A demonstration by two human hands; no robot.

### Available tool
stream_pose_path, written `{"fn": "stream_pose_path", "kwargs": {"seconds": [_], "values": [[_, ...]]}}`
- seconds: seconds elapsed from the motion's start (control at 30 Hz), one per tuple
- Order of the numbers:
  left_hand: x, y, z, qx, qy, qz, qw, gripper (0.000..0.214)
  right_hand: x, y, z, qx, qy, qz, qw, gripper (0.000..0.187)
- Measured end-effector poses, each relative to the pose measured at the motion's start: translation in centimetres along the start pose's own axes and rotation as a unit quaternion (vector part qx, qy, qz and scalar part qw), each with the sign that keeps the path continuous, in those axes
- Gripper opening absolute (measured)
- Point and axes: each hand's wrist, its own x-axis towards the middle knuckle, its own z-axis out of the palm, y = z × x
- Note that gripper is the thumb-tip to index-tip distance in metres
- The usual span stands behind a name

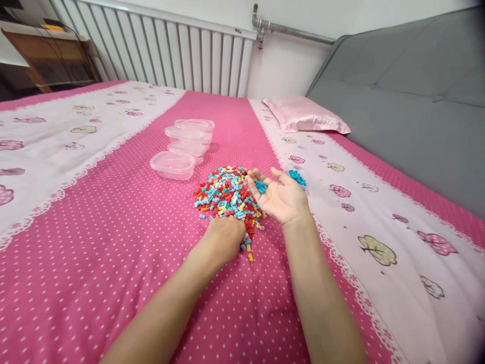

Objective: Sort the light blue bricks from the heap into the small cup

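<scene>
A heap of small mixed plastic building bricks (223, 189) in red, blue, yellow and other colours lies on the pink bedspread. At its near edge is my left hand (226, 236), back up and fingers curled under, so whatever they hold is hidden. My right hand (282, 198) is turned palm up at the right side of the heap. Several blue bricks (260, 186) rest in its cupped fingers. Just beyond that hand stands a clear container with more blue bricks (297, 177), partly covered by the hand.
Several clear plastic containers (173, 163) stand in a row left of the heap. A pink pillow (305, 115) lies at the back right, beside a grey padded headboard (401, 96). Behind the bed is a white radiator (170, 48); a wooden table (53, 48) stands far left.
</scene>
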Motion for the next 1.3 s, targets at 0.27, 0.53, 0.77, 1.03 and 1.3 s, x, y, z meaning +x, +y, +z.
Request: {"fn": "stream_pose_path", "kwargs": {"seconds": [0.27,0.53,0.77,1.03,1.3], "values": [[-0.8,-0.6,-1.1,-0.036,-0.010,0.015,0.999,0.016,0.0,0.1,0.0,-0.002,0.002,0.000,1.000,0.021],[-1.8,-4.2,-2.7,-0.114,0.091,-0.004,0.989,0.010,0.0,1.1,0.4,-0.025,0.010,0.005,1.000,0.020],[-2.1,-5.3,-3.5,-0.155,0.232,-0.033,0.960,0.006,0.0,2.3,0.8,-0.049,-0.033,0.076,0.995,0.027],[-2.1,-5.4,-3.4,-0.192,0.332,-0.044,0.922,0.008,-0.1,4.2,1.5,-0.063,-0.092,0.162,0.980,0.033],[-1.9,-5.8,-3.3,-0.178,0.378,-0.062,0.906,0.014,0.0,4.2,1.4,-0.032,-0.094,0.153,0.983,0.030]]}}
